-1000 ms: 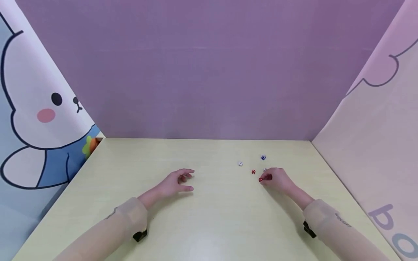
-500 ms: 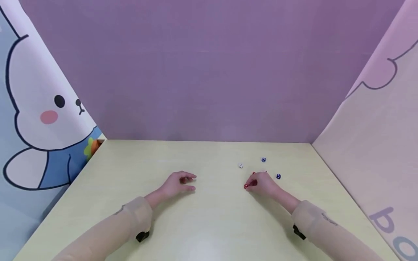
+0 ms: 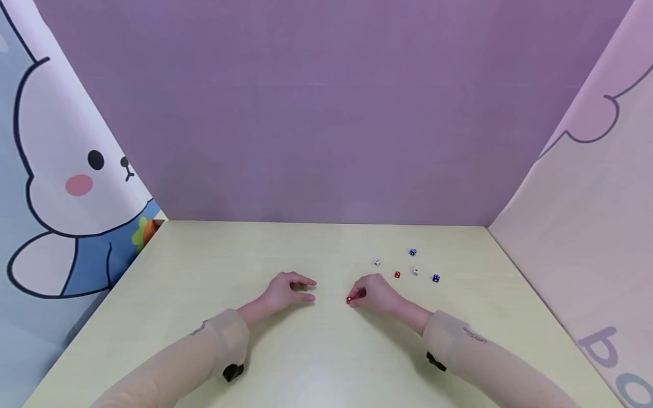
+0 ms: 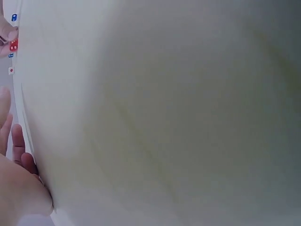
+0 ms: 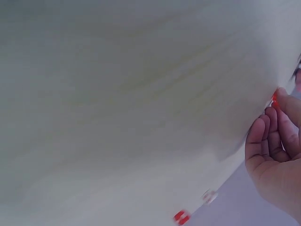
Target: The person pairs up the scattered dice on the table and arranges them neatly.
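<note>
My right hand (image 3: 374, 293) pinches a small red die (image 3: 349, 300) between thumb and fingertips, just right of the table's middle. The same red die (image 5: 275, 100) shows at the fingertips in the right wrist view. Across a short gap, my left hand (image 3: 283, 292) is held over the table with its fingers loosely bent, thumb apart, and nothing between them. Behind and right of my right hand lie a second red die (image 3: 397, 274), two white dice (image 3: 377, 262) and two blue dice (image 3: 412, 252), all apart from each other.
The pale wooden table (image 3: 204, 249) ends at a purple backdrop (image 3: 316, 113). A cartoon-printed panel (image 3: 56, 170) stands on the left and a pale printed panel (image 3: 586, 226) on the right. Black wrist devices (image 3: 233, 372) sit under both sleeves.
My right hand has carried the red die leftward and slightly nearer, toward the left hand, uncovering dice behind it. The left hand has shifted slightly right.
</note>
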Demonstrator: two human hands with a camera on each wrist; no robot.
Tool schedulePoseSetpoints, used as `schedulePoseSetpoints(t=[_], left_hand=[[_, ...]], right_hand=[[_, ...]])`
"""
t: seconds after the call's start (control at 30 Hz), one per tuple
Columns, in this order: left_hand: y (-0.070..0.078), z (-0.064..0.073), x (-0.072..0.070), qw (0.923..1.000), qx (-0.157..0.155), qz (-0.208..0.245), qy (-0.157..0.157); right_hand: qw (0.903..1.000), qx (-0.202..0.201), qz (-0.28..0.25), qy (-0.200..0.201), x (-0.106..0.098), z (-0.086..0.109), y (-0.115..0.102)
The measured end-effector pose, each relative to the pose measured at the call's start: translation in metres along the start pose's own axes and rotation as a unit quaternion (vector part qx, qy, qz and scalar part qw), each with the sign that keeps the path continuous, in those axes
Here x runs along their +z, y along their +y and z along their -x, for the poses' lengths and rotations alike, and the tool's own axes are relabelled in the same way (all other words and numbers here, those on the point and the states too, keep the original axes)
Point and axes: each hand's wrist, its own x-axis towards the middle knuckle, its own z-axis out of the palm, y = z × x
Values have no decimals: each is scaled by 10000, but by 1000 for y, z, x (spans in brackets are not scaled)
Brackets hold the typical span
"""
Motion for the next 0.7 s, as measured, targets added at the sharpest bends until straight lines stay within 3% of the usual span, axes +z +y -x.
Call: schedulePoseSetpoints(t=[0.37, 0.7], left_hand=[[-4, 1, 0, 9989, 349, -315, -24], [-5, 2, -5, 9964, 735, -385, -160]], right_hand=[[9998, -131, -137, -89, 23, -33, -31], [9998, 35, -212, -18, 32, -46, -40]])
